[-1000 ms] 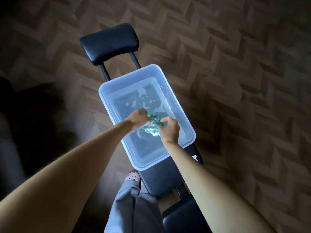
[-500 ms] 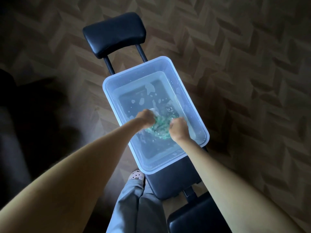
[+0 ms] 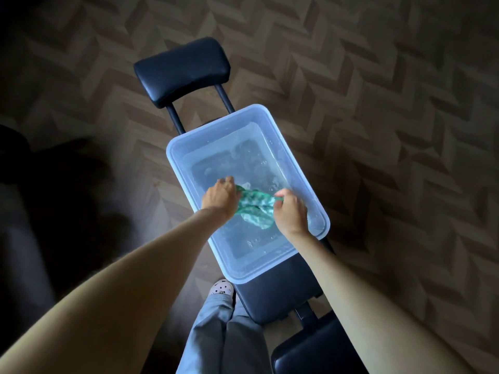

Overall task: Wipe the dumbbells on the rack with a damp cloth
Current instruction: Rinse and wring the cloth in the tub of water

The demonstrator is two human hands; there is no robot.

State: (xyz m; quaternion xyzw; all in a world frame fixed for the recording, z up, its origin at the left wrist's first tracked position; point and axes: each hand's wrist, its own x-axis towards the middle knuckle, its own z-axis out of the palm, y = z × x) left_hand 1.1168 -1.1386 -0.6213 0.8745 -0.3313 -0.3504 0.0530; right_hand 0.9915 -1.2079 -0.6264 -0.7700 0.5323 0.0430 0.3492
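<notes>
I see left hand [image 3: 220, 197] fingers curled on one end | green cloth [image 3: 255, 209] now spread between hands, no longer bunched, over the tub [image 3: 172, 155] water, perhaps just lifted out | right hand [image 3: 290, 214] pinches other end | wringing next, I judge.

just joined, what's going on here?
A person is working a green cloth with both hands over a clear plastic tub of water, which sits on a black padded bench. The left hand and right hand each hold one end of the bunched cloth, stretched between them. It looks like wetting or wringing. No dumbbells or rack are in view, so the wiping itself has not begun.
</notes>
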